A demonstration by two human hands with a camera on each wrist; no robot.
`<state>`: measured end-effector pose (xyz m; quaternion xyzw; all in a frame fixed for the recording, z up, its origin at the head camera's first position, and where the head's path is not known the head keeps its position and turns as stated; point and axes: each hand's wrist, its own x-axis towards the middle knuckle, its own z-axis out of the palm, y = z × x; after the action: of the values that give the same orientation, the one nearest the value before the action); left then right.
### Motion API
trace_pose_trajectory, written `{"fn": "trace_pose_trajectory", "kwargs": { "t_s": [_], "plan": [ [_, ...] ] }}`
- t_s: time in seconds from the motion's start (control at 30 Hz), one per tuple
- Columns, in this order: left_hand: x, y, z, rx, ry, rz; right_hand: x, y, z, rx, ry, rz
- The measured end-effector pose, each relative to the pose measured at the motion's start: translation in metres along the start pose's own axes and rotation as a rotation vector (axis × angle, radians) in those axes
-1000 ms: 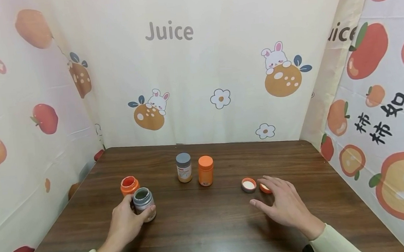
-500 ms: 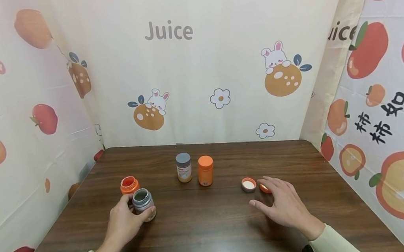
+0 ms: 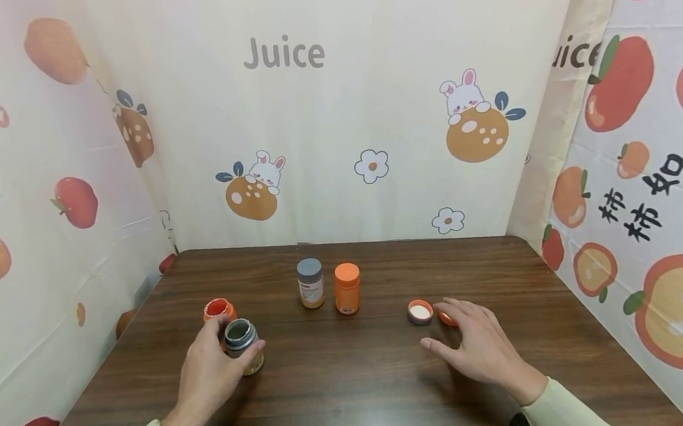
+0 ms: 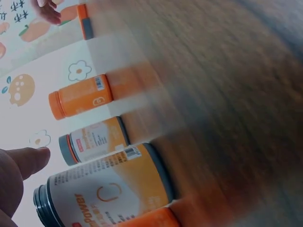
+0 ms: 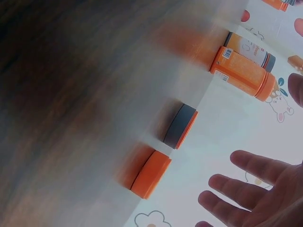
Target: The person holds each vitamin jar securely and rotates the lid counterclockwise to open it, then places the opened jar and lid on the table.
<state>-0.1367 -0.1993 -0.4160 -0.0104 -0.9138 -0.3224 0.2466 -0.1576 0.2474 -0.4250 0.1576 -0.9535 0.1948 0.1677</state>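
Note:
In the head view my left hand (image 3: 206,374) is around an uncapped grey-necked jar (image 3: 242,341) that stands upright on the table. The left wrist view shows its thumb (image 4: 31,161) straight, with a gap to the jar's neck. Just behind that jar stands an uncapped orange jar (image 3: 219,307), partly hidden by the fingers. My right hand (image 3: 481,342) hovers over the table at the right, fingers spread and holding nothing. Beside it lie a grey lid (image 3: 420,312) and an orange lid (image 3: 447,318), undersides up; the right hand partly covers the orange one.
Toward the back middle of the brown table (image 3: 355,386) stand two capped jars: a white-and-orange one with a grey lid (image 3: 311,283) and an all-orange one (image 3: 347,289). Printed cloth walls (image 3: 322,121) border the table's back and sides.
My left hand has risen slightly, its fingers and thumb now higher about the grey-necked jar, which stays in place. My right hand and the lids have hardly moved.

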Motion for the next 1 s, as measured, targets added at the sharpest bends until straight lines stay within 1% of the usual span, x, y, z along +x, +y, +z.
{"fn": "trace_pose_trajectory", "kwargs": {
  "t_s": [0.17, 0.33, 0.4, 0.57, 0.7, 1.0],
  "plan": [
    [0.002, 0.008, 0.0, -0.006, 0.024, 0.011, 0.0, -0.001, -0.001, -0.006, 0.0, -0.004],
    [0.008, 0.017, 0.001, -0.032, 0.0, -0.001, 0.0, -0.001, -0.002, -0.011, -0.004, -0.005],
    [0.01, 0.02, 0.002, -0.027, -0.007, 0.0, 0.0, -0.002, -0.003, -0.012, -0.006, -0.005],
    [0.013, 0.027, 0.003, -0.011, 0.022, 0.022, 0.0, -0.003, -0.004, -0.013, -0.01, -0.006],
    [0.016, 0.033, 0.004, -0.032, 0.039, 0.051, 0.0, -0.003, -0.005, -0.013, -0.011, -0.005],
    [0.023, 0.051, 0.011, -0.09, -0.004, 0.078, 0.0, -0.004, -0.005, -0.014, -0.005, -0.012]
  ]
}}
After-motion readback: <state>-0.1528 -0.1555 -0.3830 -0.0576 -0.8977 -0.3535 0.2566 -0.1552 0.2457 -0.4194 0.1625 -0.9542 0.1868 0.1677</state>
